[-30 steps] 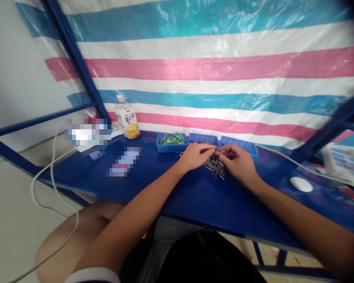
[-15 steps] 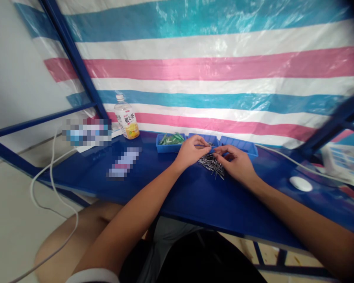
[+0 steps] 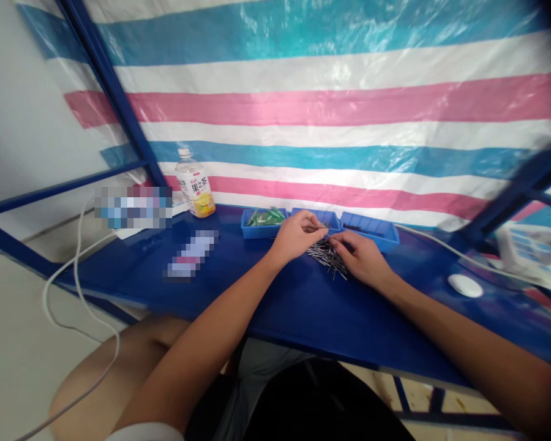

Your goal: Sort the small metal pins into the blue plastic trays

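Observation:
A pile of thin, dark, metallic rods (image 3: 333,262) lies on the blue tabletop just below my fingers. My left hand (image 3: 298,236) is closed in a pinch in front of the middle blue bin (image 3: 319,214); what sits between its fingertips is too small to make out. Close beside it, my right hand (image 3: 360,260) is also pinched, at the right edge of the pile, with its fingertips near the left ones. Any small piece in it is hidden. The left blue bin (image 3: 264,231) holds green pieces (image 3: 269,215). Some dark bits lie in the right blue bin (image 3: 376,236).
A drink bottle (image 3: 196,187) stands at the back left, near a blurred-out object (image 3: 193,254) on the blue table (image 3: 303,312). A white oval object (image 3: 465,285) and a white cable (image 3: 450,251) lie on the right. Blue frame bars (image 3: 114,104) rise at the left.
My right hand has shifted slightly down, its fingers drawn closer together. More of the right bin shows now. My left hand stays in nearly the same pinch.

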A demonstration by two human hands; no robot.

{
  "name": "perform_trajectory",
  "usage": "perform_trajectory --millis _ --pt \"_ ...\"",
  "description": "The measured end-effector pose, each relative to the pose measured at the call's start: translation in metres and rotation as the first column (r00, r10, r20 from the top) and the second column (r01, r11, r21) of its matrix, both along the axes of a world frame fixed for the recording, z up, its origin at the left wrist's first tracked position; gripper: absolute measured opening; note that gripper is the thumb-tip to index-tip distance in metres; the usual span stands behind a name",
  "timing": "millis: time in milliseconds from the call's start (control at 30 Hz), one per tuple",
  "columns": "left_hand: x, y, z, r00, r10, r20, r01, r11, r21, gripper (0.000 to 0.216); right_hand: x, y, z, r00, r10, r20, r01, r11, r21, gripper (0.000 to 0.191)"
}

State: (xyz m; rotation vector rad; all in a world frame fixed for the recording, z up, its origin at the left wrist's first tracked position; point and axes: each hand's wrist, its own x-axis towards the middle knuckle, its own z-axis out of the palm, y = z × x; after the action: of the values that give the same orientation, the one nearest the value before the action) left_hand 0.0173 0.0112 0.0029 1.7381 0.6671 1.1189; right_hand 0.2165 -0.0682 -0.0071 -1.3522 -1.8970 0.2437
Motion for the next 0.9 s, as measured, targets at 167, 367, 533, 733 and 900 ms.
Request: perform_trajectory --millis 167,367,533,733,900 --pt "-0.003 0.000 0.006 0.998 0.018 0.057 -0.020 0.999 0.029 0.027 -0.002 0.003 0.002 0.988 -0.002 -0.151 -0.008 0.998 -0.065 0.036" --pt "-0.004 0.003 0.004 0.984 0.162 0.068 -0.166 0.985 0.055 0.022 -0.001 0.018 0.006 0.950 -0.147 -0.276 0.118 0.986 -0.119 0.051" --pt "-0.005 0.006 0.000 0.983 0.180 0.036 -0.182 0.979 0.088 0.023 0.007 0.017 0.008 0.983 -0.178 0.049 0.180 0.984 -0.021 0.040" --pt "-0.005 0.005 0.002 0.982 0.187 0.029 -0.189 0.977 0.096 0.022 0.034 0.004 0.023 0.934 -0.175 0.310 0.182 0.983 0.005 0.024" --pt "-0.006 0.004 0.003 0.981 0.193 0.004 -0.192 0.976 0.104 0.023 0.074 -0.001 0.030 0.967 0.001 0.253 0.107 0.904 -0.414 0.046"
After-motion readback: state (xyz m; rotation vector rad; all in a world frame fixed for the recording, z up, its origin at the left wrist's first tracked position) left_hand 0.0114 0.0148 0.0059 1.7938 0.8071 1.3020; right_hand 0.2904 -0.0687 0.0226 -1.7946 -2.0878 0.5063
